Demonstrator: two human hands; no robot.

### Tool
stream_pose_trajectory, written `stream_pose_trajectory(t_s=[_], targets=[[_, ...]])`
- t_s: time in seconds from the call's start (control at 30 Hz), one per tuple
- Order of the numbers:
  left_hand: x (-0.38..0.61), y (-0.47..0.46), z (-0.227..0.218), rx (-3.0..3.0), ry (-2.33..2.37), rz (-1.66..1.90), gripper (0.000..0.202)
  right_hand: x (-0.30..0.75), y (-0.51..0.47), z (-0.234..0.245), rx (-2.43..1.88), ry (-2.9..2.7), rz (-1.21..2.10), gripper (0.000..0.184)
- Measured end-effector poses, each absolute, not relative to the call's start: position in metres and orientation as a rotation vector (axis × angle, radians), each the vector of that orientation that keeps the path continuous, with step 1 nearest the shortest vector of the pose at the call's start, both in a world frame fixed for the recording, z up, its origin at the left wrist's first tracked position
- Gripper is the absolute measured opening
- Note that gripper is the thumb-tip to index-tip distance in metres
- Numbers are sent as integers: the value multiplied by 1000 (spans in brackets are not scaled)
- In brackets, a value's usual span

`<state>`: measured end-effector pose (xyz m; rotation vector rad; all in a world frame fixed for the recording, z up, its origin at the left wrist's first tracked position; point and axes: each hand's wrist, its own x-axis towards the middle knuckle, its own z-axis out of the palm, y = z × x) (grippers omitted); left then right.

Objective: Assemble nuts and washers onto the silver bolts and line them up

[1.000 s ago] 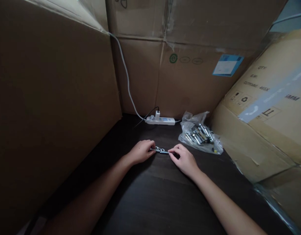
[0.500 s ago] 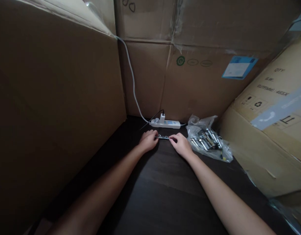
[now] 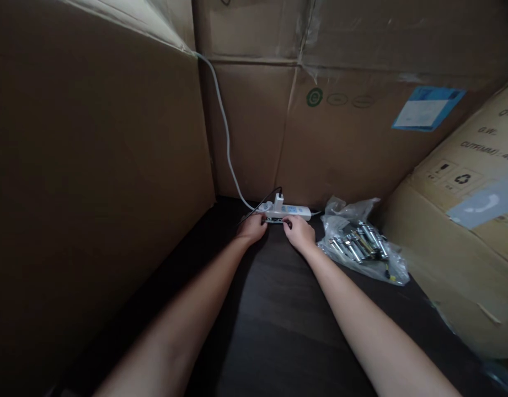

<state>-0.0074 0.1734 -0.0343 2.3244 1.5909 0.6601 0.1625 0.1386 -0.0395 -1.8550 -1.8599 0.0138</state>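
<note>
Both arms reach far forward over a dark table (image 3: 270, 331). My left hand (image 3: 251, 228) and my right hand (image 3: 299, 231) are closed on the two ends of a small metal bolt with washers (image 3: 274, 220), held level between them. The bolt sits just in front of a white power strip (image 3: 289, 210) at the back of the table. Only a short stretch of the bolt shows between the fingers.
A clear plastic bag of metal bolts (image 3: 361, 245) lies right of my right hand. Tall cardboard boxes wall in the left (image 3: 92, 165), back (image 3: 340, 127) and right (image 3: 464, 220). A white cable (image 3: 224, 132) runs down to the power strip.
Both hands have moved away from me with the bolt, from mid-table to right in front of the power strip. The view has shifted slightly.
</note>
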Motion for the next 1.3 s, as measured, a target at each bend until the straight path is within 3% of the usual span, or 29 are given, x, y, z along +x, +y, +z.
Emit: stream_pose_trajectory(t_s=[0.3,0.73,1.3], targets=[[-13,170,-35,2253,1631,701,26,163,86,-21,-1666,-1899,-88,24],[-27,109,-24,2432,1477,641,4,306,20,-29,-1815,-1482,-525,21],[-33,61,-9,2408,1093,645,7,303,37,-42,-1920,-1507,-486,23]])
